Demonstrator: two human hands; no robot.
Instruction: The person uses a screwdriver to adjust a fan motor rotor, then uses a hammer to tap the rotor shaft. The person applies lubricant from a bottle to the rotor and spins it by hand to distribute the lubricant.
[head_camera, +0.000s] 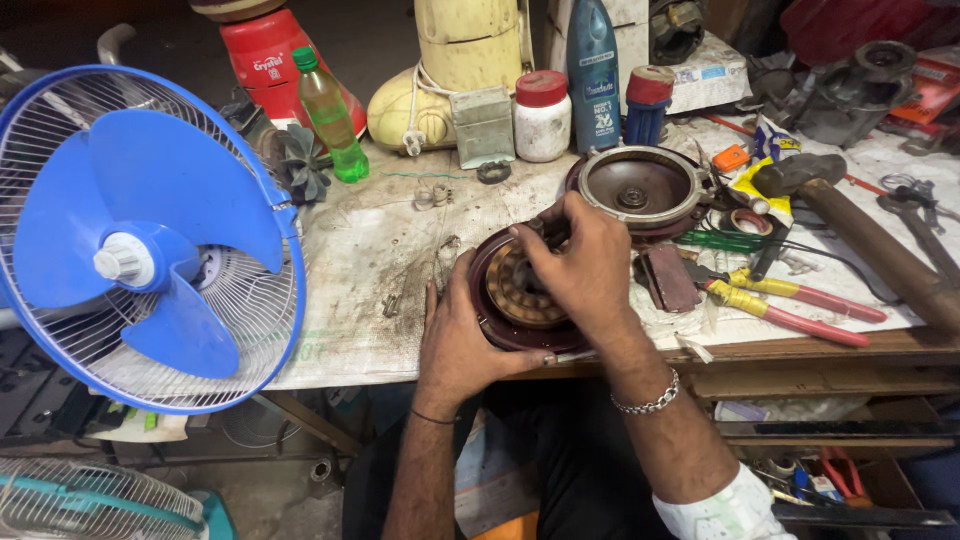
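A round maroon fan motor housing (490, 325) with a copper-wound stator (515, 290) inside sits at the front edge of the workbench (370, 240). My left hand (462, 340) grips its left and lower rim. My right hand (585, 265) rests on top of the stator, fingers curled down onto it. A second maroon motor cover (640, 188), dish side up, lies just behind.
A blue table fan (150, 235) stands at the left. A green bottle (332, 115), a white jar (542, 115) and a dark blue bottle (593, 70) line the back. Pliers with red and yellow handles (790, 300) and a hammer (860, 235) lie at the right.
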